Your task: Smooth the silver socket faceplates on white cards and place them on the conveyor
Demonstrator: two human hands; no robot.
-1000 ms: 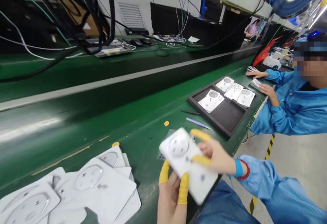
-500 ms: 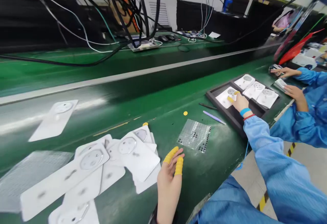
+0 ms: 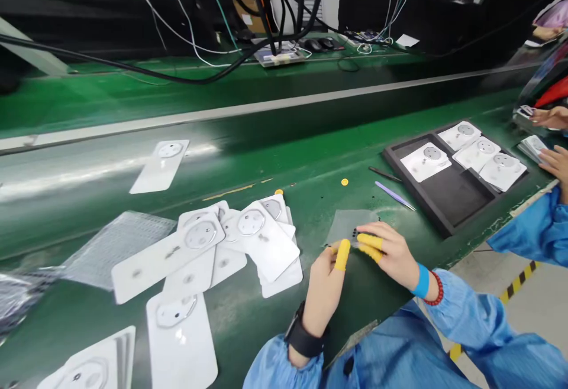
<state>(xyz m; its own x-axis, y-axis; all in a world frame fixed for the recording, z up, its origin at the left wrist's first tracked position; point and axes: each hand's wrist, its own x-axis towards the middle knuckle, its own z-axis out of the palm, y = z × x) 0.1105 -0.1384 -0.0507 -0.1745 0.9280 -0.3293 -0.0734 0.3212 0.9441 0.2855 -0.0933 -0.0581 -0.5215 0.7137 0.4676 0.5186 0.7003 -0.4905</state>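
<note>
A clear plastic sheet (image 3: 348, 223) dotted with small black pieces lies on the green bench in front of me. My left hand (image 3: 327, 282), with yellow finger covers, is closed at the sheet's near left edge. From the right, my right hand (image 3: 393, 256) pinches the near edge with its yellow-covered thumb and finger. The fingers hide part of the sheet and its dots. Left of my hands, white cards printed with a round socket-like picture (image 3: 275, 247) lie in an overlapping pile.
On the right is a black tray (image 3: 452, 200) with stacks of cards (image 3: 426, 161). Purple tweezers (image 3: 394, 195), a dark stick-like tool (image 3: 384, 174) and a yellow disc (image 3: 345, 182) lie nearby. Bubble wrap (image 3: 119, 247) is at left. A co-worker's hand (image 3: 557, 158) is at far right.
My right hand has left the cards in the tray and come back to the plastic sheet. My left hand has moved to the sheet and closed. The view has shifted left.
</note>
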